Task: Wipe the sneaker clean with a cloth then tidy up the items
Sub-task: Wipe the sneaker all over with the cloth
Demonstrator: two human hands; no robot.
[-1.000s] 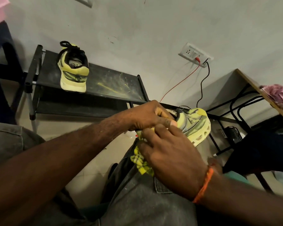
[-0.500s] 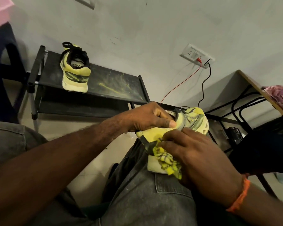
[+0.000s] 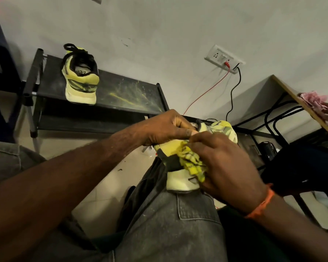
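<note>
Sneaker sat heel-down on my right thigh, near the knee, its toe pointing away toward the far wall. My left hand curled round its collar; my right hand bunched the yellow cloth against the heel. Propped only on denim (no table under it), the shoe could twist and slip to the floor if I rubbed hard while that collar grip loosened.

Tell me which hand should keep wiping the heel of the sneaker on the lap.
The right hand. It already holds the yellow cloth bunched against the heel of the sneaker, while the left hand grips the shoe's upper and steadies it on the knee.
</note>
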